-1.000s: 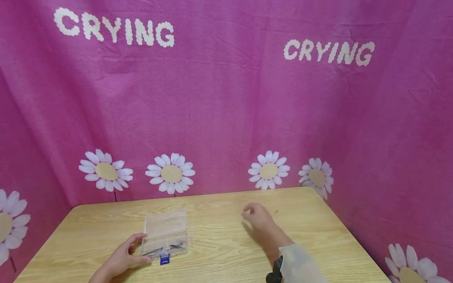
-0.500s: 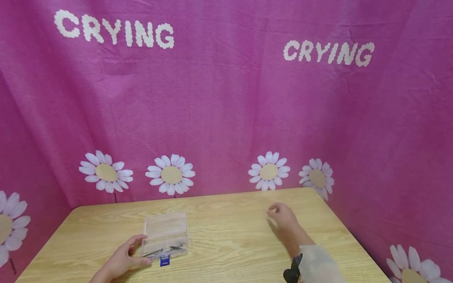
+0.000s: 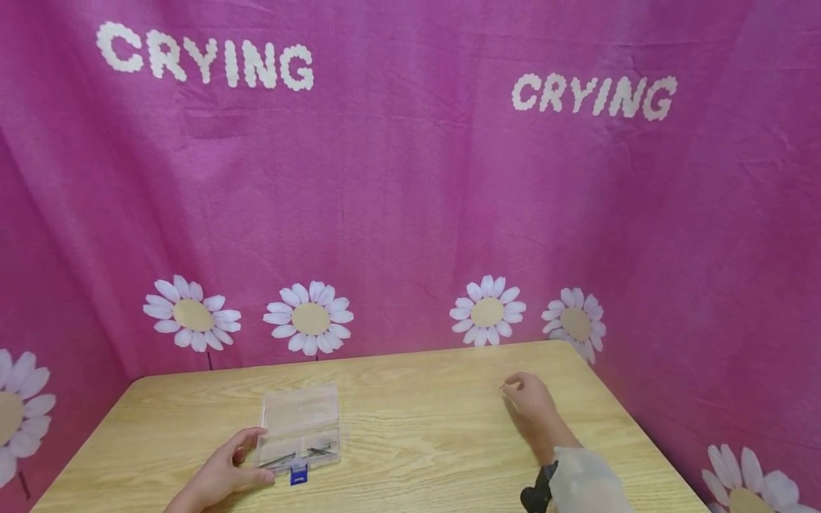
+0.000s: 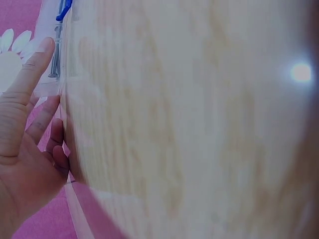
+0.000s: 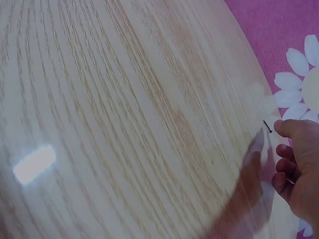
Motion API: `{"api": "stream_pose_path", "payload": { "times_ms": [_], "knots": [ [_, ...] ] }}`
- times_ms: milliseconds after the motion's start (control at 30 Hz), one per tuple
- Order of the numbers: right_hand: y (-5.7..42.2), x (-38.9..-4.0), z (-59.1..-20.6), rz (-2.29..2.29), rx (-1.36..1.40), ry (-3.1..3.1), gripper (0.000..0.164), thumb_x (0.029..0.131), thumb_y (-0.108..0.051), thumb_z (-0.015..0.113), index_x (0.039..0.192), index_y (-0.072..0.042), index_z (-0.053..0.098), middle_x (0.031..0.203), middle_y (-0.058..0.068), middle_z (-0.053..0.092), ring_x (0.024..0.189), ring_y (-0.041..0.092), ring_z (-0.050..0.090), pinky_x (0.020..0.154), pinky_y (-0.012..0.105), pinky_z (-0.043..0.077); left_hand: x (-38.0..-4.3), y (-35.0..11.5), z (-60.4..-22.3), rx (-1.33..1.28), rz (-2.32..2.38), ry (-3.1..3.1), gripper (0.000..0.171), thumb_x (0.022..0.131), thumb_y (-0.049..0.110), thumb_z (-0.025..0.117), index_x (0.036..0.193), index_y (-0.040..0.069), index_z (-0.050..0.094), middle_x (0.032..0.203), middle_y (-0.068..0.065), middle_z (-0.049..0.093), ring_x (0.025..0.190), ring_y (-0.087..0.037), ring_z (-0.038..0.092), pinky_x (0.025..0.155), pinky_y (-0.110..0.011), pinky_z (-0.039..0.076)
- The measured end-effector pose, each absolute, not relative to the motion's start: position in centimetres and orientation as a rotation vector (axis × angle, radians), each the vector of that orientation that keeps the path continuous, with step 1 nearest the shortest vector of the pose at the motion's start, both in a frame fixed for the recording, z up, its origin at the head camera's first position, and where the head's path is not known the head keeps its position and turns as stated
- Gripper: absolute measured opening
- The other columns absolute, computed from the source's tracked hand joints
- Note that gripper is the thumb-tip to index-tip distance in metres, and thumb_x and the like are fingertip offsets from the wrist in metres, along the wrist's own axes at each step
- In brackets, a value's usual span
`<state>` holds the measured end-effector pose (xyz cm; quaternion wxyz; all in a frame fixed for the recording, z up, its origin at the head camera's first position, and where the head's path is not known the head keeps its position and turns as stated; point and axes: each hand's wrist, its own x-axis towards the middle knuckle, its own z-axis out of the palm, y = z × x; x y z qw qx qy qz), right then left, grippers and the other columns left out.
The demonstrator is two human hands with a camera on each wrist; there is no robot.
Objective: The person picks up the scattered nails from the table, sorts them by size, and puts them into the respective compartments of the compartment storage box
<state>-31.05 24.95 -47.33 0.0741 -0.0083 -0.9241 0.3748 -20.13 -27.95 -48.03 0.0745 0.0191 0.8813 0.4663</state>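
On the left of the table, my left hand (image 3: 224, 467) holds the near-left side of a clear plastic box (image 3: 298, 410), its thumb at the front edge. The box's lid lies back, and long dark nails (image 3: 318, 449) are in the compartments. A blue latch (image 3: 298, 474) juts from its front. At the far right, my right hand (image 3: 531, 399) hovers low with thumb and index finger bent toward one small dark nail (image 5: 267, 126). A narrow gap shows between thumb tip (image 5: 280, 127) and nail in the right wrist view. The other fingers are loosely curled.
A light wooden table (image 3: 404, 434) has a rounded far edge. Behind it and at both sides hangs a pink cloth (image 3: 398, 214) printed with white daisies and lettering. A black strap device (image 3: 540, 490) sits on the right wrist beside a pale sleeve (image 3: 586, 481).
My right hand has moved right across the far part of the table, its fingertips reaching the small nail. The left hand has stayed at the box.
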Motion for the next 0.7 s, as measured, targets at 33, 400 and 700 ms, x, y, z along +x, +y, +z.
{"api": "stream_pose_path", "payload": {
  "times_ms": [33,400,700],
  "knots": [
    [25.0,-31.1,-47.4,1.126,-0.025,-2.775,0.027,0.087,-0.016,0.059,0.106,0.004,0.061,0.085,0.014,0.062,0.076,0.021,0.055,0.068,0.034,0.045,-20.1,-28.0,-48.1,0.054,1.398,2.643,0.077,0.075,0.026,0.079,0.136,0.005,0.039,0.139,-0.031,0.040,0.121,-0.042,0.042,0.096,-0.057,0.036],
    [25.1,-31.8,-48.3,1.121,-0.013,-2.772,0.029,0.086,-0.013,0.058,0.109,0.004,0.060,0.086,0.015,0.061,0.078,0.023,0.056,0.073,0.039,0.045,-20.1,-27.9,-48.0,0.047,1.410,2.651,0.077,0.073,0.026,0.080,0.136,0.006,0.040,0.139,-0.030,0.040,0.119,-0.038,0.046,0.096,-0.053,0.037],
    [25.0,-32.1,-48.5,1.051,0.013,-2.786,0.028,0.086,-0.010,0.056,0.109,0.004,0.061,0.097,0.020,0.066,0.089,0.030,0.059,0.085,0.048,0.045,-20.1,-27.8,-47.8,0.083,1.365,2.721,0.076,0.071,0.025,0.082,0.133,0.007,0.043,0.134,-0.027,0.047,0.111,-0.033,0.051,0.091,-0.045,0.042]
  ]
}}
